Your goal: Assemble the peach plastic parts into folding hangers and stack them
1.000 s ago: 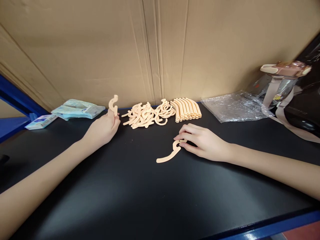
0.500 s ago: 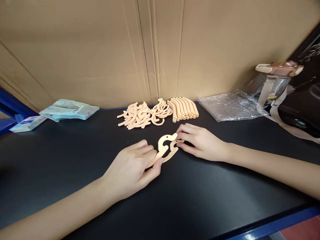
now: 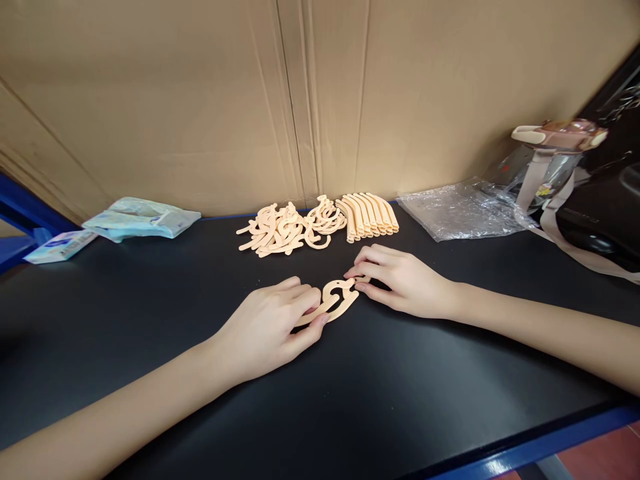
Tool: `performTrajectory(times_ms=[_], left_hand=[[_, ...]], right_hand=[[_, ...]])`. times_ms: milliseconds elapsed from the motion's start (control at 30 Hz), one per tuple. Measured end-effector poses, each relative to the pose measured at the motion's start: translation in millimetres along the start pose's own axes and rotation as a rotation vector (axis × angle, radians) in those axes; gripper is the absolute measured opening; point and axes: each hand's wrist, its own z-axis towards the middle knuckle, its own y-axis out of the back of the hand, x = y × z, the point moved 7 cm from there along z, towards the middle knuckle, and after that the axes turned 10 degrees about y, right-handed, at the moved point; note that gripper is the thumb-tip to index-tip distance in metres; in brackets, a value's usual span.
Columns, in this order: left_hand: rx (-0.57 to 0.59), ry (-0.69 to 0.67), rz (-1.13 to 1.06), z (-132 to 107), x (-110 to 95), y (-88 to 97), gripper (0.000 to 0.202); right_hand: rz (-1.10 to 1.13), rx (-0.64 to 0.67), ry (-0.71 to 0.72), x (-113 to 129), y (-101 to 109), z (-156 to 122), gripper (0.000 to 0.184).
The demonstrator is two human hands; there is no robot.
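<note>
Two cream, flat, hook-shaped pieces lie overlapped between my hands, low over the black table [image 3: 320, 407]. My left hand [image 3: 277, 327] is closed around the near end of the upper hook-shaped piece [image 3: 325, 307], its thumb on the near side. The lower hook-shaped piece [image 3: 345, 305] shows beneath, its curved edge sticking out to the right. My right hand [image 3: 395, 277] pinches the far end of the hooks between thumb and fingers. The fingers hide part of both pieces, so how they are joined cannot be made out.
Behind my hands lies a loose pile of cream hook-shaped pieces [image 3: 277, 230], beside a neat row of curved arms [image 3: 370, 217]. A clear plastic bag [image 3: 450, 210] and a strapped bottle [image 3: 560, 140] stand right. Tissue packs [image 3: 143, 219] lie left, against a cardboard wall [image 3: 175, 100].
The upper hook-shaped piece has tipped down from a raised angle and now lies flatter over the lower one. Both hands stay at nearly the same spot, the right fingers shifting slightly left.
</note>
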Motion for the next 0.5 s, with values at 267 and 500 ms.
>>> performTrajectory(times_ms=[267,500], left_hand=[[0.067,0.060,-0.054,-0.5,6.3,-0.8,0.017],[0.076,0.041,-0.060,0.6,4.7,-1.9,0.022]], right_hand=[[0.003,-0.001,-0.004,0.7,-0.6,-0.5,0.022],[-0.004,-0.009,0.007,0.4,0.2,-0.4,0.022]])
